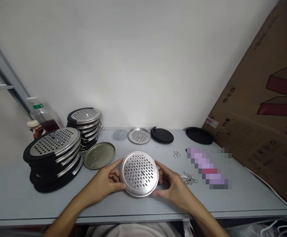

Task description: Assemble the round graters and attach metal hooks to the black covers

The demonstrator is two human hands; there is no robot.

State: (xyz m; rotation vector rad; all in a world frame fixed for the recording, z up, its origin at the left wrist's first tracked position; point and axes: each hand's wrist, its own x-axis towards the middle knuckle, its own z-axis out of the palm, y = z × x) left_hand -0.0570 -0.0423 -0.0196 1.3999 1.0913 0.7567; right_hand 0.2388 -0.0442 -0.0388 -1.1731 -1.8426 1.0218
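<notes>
Between my two hands is a round silver metal tin [140, 174] with a slotted top, held tilted toward me just above the table near its front edge. My left hand [112, 177] grips the tin's left rim, thumb in front and fingers partly behind. On the opposite rim, my right hand [169, 184] holds it in the same way. A plain brass-coloured round lid [99, 155] lies left of the tin. Farther back are a perforated disc [120, 135], a slotted metal lid [139, 136] and black round covers [162, 135].
At the left stand two stacks of finished-looking black-edged slotted tins [52, 144], with bottles [43, 117] behind. Small rings [176, 154] and wire clips [188, 177] lie right. Beyond are a pixelated purple object [206, 168], a black round piece [199, 135] and a large cardboard box [257, 131].
</notes>
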